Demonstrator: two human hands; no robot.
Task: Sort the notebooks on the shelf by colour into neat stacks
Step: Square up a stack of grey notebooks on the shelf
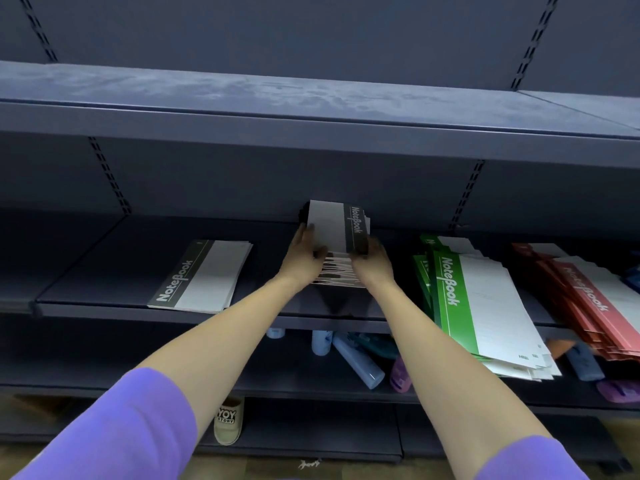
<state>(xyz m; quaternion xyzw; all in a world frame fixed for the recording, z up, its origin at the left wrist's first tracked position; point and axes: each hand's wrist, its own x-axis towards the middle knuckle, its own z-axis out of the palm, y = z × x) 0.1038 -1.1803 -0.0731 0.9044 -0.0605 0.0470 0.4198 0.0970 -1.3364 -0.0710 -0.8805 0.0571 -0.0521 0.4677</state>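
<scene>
Midway: both the left hand and right hand grip an upright bundle of black notebooks mid-shelf; a black stack lies squared left, while the green pile and red pile toward the shelf's right end sprawl unsorted.

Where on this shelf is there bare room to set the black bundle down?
Both hands, left hand and right hand, hold the black bundle upright. Bare shelf lies between the black stack and the hands, and more left of that stack. It is crowded to the right: green notebooks and red notebooks are splayed and overhang the edge.
</scene>
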